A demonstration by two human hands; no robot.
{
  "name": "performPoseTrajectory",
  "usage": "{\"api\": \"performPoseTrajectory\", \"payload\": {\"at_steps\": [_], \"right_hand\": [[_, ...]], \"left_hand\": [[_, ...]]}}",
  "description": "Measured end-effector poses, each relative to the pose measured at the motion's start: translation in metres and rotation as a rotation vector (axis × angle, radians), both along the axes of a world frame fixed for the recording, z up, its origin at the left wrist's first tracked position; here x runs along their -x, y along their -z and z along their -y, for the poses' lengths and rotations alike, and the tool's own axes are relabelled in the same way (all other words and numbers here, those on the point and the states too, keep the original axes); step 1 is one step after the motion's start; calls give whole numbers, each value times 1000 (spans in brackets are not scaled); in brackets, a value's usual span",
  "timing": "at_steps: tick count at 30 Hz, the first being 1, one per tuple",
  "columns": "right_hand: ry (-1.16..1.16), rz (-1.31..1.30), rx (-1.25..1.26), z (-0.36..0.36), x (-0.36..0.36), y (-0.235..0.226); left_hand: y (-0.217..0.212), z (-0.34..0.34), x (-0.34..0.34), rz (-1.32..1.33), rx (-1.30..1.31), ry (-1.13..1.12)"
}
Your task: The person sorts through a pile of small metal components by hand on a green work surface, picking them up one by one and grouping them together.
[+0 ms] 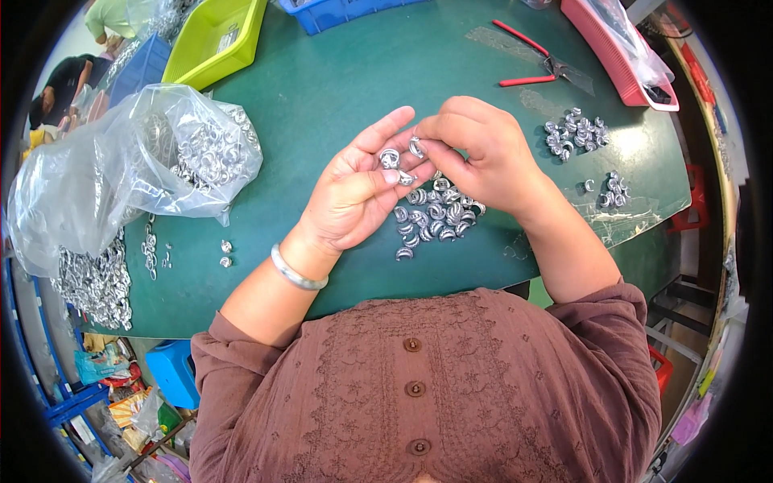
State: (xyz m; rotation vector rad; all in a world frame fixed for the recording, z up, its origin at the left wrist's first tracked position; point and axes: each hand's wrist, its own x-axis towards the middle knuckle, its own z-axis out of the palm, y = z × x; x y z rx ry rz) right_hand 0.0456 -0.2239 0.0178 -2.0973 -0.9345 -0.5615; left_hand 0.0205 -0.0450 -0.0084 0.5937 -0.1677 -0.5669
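My left hand (348,191) is turned palm up over the table. Its thumb holds a couple of small shiny silver curved metal pieces (390,158) against the fingers. Just beside them, my right hand (491,149) pinches another silver curved piece (416,147) between thumb and forefinger, close to the left fingertips. Below both hands lies a loose pile of similar crescent-shaped metal pieces (436,212), partly hidden by the right hand.
Smaller groups of silver pieces (576,134) lie at the right, below red-handled pliers (527,79). A plastic bag of metal parts (213,153) and heaped chain (95,282) are at left. Green (213,76), blue (354,10) and pink (605,60) baskets line the back.
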Motion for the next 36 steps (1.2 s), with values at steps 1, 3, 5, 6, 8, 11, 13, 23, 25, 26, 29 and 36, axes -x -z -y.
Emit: {"api": "performPoseTrajectory", "payload": {"at_steps": [1, 3, 5, 6, 8, 11, 13, 23, 25, 26, 29, 36], "right_hand": [[5, 11, 18, 0, 1, -1], [11, 21, 36, 0, 2, -1], [15, 11, 58, 0, 3, -2], [16, 11, 57, 1, 3, -2], [9, 12, 54, 1, 2, -1], [9, 12, 40, 0, 2, 0], [8, 12, 39, 0, 1, 0], [14, -22, 36, -1, 2, 0], [14, -27, 25, -1, 2, 1], [13, -31, 13, -1, 1, 1], [14, -42, 7, -1, 2, 1], [15, -75, -2, -1, 3, 1]], "left_hand": [[0, 0, 0, 0, 18, 10], [1, 0, -1, 0, 21, 13], [1, 0, -1, 0, 23, 15], [1, 0, -1, 3, 26, 19], [1, 0, -1, 6, 29, 24], [1, 0, 0, -3, 19, 18], [0, 0, 0, -1, -7, 12], [3, -3, -2, -47, 15, 19], [4, -3, -3, -56, 35, 34], [5, -4, -3, -57, 35, 34], [7, -4, -5, -49, 66, 46], [3, -4, -7, -102, 137, 78]]}}
